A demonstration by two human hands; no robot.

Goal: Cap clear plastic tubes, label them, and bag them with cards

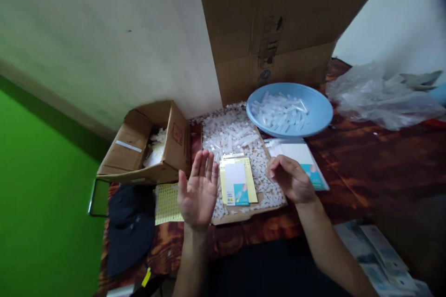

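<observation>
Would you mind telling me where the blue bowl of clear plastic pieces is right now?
In the head view the blue bowl sits right of centre on the wooden table, just in front of the upright cardboard sheet and beyond the right hand.

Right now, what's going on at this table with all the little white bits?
A person sits at a table, both hands raised and holding nothing. The left hand is open, palm up; the right hand is loosely curled. Between them a yellow-backed packet lies on a cardboard tray of small white pieces. Behind it, a blue basin holds clear tubes.
</observation>
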